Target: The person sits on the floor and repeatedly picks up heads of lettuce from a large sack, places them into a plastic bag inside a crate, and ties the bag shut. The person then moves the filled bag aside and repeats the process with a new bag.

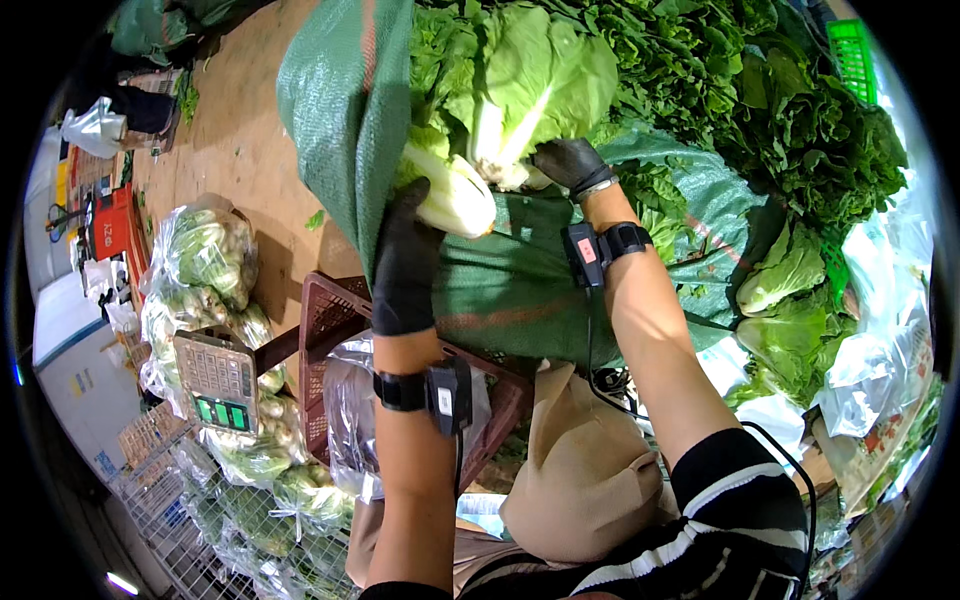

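Both my hands wear black gloves. My left hand (409, 255) is at the edge of a green woven sack (330, 112), its fingers against a pale cabbage-like head (454, 199); how firmly it grips is hidden. My right hand (571, 165) has curled fingers at the base of a large leafy green head (544, 82) with white ribs, which lies at the sack's mouth beside the paler one. Whether those fingers close on the stem cannot be told. More of the green sack (517, 285) spreads below both heads, between my forearms.
A maroon plastic crate (319, 300) with clear bags stands by my left forearm, near a digital scale (217, 375). Bagged vegetables (210, 255) lie at left. Dark leafy greens (780, 127) are heaped at upper right, above loose leafy heads (787, 330). A person's legs (146, 109) show at upper left.
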`<act>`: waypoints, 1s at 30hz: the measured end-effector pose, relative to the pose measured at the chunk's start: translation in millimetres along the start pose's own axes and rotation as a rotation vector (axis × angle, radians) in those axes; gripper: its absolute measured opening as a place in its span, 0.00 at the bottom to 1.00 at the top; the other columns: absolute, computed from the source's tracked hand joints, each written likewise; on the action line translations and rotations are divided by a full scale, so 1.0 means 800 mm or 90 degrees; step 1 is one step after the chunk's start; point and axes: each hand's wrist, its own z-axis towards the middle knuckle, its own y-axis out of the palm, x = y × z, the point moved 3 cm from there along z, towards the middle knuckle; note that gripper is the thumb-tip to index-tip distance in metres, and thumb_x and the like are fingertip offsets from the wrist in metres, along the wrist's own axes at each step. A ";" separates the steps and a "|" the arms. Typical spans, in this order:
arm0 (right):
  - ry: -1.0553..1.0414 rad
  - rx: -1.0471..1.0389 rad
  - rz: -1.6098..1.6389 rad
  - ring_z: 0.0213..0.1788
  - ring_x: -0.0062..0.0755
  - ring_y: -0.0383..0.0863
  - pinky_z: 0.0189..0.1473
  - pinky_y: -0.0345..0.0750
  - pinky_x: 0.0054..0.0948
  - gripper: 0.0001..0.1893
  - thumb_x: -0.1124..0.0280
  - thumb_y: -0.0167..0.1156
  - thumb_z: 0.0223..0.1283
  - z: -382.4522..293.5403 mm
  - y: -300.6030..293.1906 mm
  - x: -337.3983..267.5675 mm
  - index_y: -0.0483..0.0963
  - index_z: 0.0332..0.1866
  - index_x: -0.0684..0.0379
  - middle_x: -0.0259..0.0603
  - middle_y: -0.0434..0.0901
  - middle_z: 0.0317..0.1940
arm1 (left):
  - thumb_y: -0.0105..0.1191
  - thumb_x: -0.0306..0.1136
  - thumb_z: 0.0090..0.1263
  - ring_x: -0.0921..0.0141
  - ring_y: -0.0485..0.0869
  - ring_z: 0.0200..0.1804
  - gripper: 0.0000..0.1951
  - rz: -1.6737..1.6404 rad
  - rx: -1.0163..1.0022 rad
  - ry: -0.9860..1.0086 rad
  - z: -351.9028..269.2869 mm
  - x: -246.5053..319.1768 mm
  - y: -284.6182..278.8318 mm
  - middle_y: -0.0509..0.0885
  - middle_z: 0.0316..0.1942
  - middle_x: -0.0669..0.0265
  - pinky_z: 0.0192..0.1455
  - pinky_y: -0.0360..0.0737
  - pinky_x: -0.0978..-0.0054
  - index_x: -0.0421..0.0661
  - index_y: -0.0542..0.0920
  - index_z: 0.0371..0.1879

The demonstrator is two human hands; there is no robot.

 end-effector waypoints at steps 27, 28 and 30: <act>0.026 -0.003 0.460 0.42 0.34 0.74 0.45 0.70 0.30 0.14 0.60 0.47 0.55 -0.195 -0.234 -0.293 0.69 0.43 0.56 0.40 0.74 0.40 | 0.61 0.34 0.49 0.71 0.75 0.36 0.19 -0.206 -0.387 0.106 -0.269 0.040 0.141 0.78 0.33 0.66 0.42 0.71 0.75 0.42 0.74 0.40; -0.020 -0.045 0.468 0.42 0.34 0.74 0.45 0.70 0.29 0.14 0.60 0.47 0.56 -0.191 -0.230 -0.339 0.69 0.43 0.56 0.40 0.74 0.40 | 0.61 0.34 0.48 0.71 0.75 0.36 0.19 -0.186 -0.371 0.148 -0.305 0.062 0.121 0.78 0.33 0.66 0.42 0.71 0.75 0.42 0.74 0.40; -0.090 -0.126 0.470 0.42 0.34 0.74 0.45 0.71 0.29 0.14 0.60 0.47 0.56 -0.189 -0.210 -0.421 0.69 0.43 0.56 0.40 0.74 0.40 | 0.62 0.33 0.48 0.71 0.75 0.37 0.20 -0.121 -0.343 0.215 -0.365 0.098 0.087 0.78 0.33 0.65 0.43 0.70 0.75 0.41 0.75 0.40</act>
